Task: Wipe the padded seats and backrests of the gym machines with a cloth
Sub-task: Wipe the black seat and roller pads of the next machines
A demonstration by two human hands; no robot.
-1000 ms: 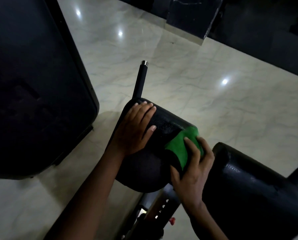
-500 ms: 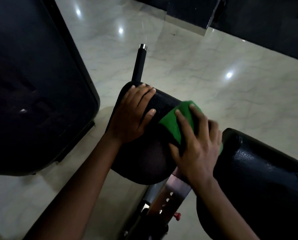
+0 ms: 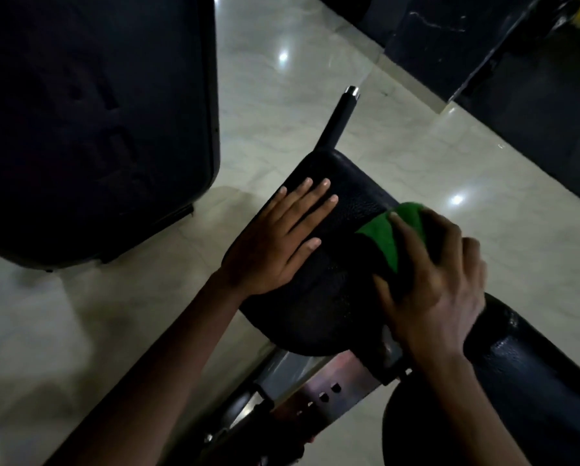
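Observation:
A black padded roller (image 3: 345,203) of a gym machine lies across the middle of the head view. My left hand (image 3: 281,240) rests flat on its left half, fingers straight and spread. My right hand (image 3: 433,277) presses a green cloth (image 3: 387,235) against the roller's right end, fingers curved over the cloth; the hand is motion-blurred. Most of the cloth is hidden under that hand. A second black padded roller (image 3: 524,375) sits at the lower right, partly behind my right forearm.
A large dark padded backrest (image 3: 90,122) stands at the left. A black handle with a chrome cap (image 3: 340,112) sticks out beyond the roller. A metal bracket with adjustment holes (image 3: 322,391) lies below. Dark machine frames (image 3: 503,52) line the far right on a glossy marble floor.
My right hand has slid the green cloth further over the roller's right end and top. My left hand stays flat on the roller. The camera has moved closer.

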